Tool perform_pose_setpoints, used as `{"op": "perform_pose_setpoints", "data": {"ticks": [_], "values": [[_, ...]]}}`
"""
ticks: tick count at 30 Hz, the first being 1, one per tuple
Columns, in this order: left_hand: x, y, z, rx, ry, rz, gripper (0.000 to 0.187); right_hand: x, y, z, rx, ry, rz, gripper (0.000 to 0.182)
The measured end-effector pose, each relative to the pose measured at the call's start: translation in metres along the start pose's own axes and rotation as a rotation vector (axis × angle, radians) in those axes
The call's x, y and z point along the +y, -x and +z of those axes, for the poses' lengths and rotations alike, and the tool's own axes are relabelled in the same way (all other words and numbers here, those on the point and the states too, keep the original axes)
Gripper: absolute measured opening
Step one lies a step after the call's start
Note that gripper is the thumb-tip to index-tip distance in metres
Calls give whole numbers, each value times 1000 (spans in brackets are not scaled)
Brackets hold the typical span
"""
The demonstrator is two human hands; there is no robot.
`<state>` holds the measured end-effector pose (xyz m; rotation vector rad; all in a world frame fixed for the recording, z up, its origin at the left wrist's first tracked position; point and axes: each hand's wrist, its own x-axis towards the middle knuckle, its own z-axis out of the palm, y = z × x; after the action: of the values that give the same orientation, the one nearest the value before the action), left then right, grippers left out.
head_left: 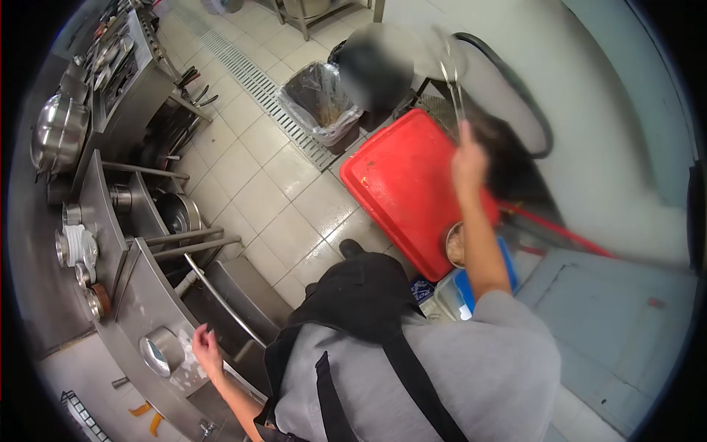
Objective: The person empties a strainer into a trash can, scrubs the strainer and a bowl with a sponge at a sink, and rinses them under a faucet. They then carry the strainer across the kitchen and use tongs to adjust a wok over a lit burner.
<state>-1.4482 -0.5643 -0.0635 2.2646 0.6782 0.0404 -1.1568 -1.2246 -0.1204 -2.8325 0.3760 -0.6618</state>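
Note:
My right hand (469, 166) is closed on the handle end of metal tongs (455, 85), whose two arms point away from me, slightly apart. It is over a large red lid (401, 184). Near my right forearm, a round metal container (455, 247) with pale contents sits at the lid's near edge, partly hidden. My left hand (208, 352) is by the steel counter (132, 313), fingers apart and slightly curled, holding nothing. Beside it stands a metal pot (162, 352) on the wet counter top.
A lined bin (320, 103) stands beyond the red lid, next to a blurred dark round object (375, 66). Blue and clear containers (462, 291) are near my right side. Stacked bowls (81, 247) and a large steel pot (60, 132) line the left counter.

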Motion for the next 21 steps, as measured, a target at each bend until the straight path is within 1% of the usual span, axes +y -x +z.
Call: {"op": "perform_pose_setpoints", "data": {"ticks": [1, 2, 3, 4, 6, 8, 9, 11, 12, 13, 14, 16, 17, 19, 20, 21], "values": [[4, -13, 16, -72, -26, 47, 28, -8, -10, -11, 123, -63, -7, 60], [-9, -25, 35, -98, -24, 183, 35, -12, -16, -16, 246, -127, -14, 58], [56, -21, 43, -273, -295, 132, 41, -12, -15, -17, 290, -122, -17, 60], [48, -25, 59, -337, -342, 114, 40, -4, -6, -7, 294, -122, -11, 60], [48, -31, 83, -491, -235, 58, 38, 22, 39, 38, 142, -31, 63, 64], [52, -27, 102, -574, -206, -12, 37, 64, 88, 72, -387, 184, 107, 67], [46, -28, 107, -633, -244, -9, 36, 64, 87, 70, -374, 181, 103, 67], [36, -27, 111, -627, -280, -14, 37, 59, 85, 66, -535, 97, 140, 68], [41, -25, 113, -629, -318, -18, 37, 49, 72, 63, -533, 93, 128, 68], [45, -20, 113, -618, -277, -79, 38, 40, 61, 59, -411, -7, 56, 67], [41, -17, 114, -618, -275, -84, 38, 29, 46, 53, -284, -106, -11, 66], [30, -12, 117, -694, -283, -121, 42, 0, 9, 25, -12, -177, -104, 64], [26, -8, 116, -693, -284, -128, 42, -12, -4, 8, -18, -179, -106, 64], [20, 2, 120, -800, -228, -211, 46, -29, -24, -14, 166, -181, -49, 64], [17, 8, 124, -795, -220, -221, 46, -30, -27, -12, 292, -191, -95, 65], [14, 16, 128, -868, -186, -249, 47, -27, -24, -9, 289, -181, -76, 66]]}}
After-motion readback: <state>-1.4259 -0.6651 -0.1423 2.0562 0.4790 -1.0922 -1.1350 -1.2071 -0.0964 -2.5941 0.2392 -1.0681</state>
